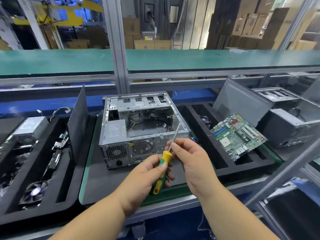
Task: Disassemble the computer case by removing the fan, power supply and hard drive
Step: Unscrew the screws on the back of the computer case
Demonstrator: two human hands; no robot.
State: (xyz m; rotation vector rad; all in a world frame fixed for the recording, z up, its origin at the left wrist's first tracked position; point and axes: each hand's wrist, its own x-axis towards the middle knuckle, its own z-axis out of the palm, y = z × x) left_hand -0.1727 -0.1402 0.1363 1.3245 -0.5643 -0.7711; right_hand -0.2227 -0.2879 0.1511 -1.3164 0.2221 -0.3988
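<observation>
The scene is lit brightly and evenly from above, so only soft, short shadows are seen under the computer case (138,129) and beneath both forearms. A cooler, bluish light is seen in the far background at the upper left, where detail is smeared and out of focus. Strong wide-angle distortion is visible: the green shelf (207,59) is bowed and the frame posts lean outward at the edges. Mild glare is noticed on the case's metal rim. The centre is reasonably sharp
</observation>
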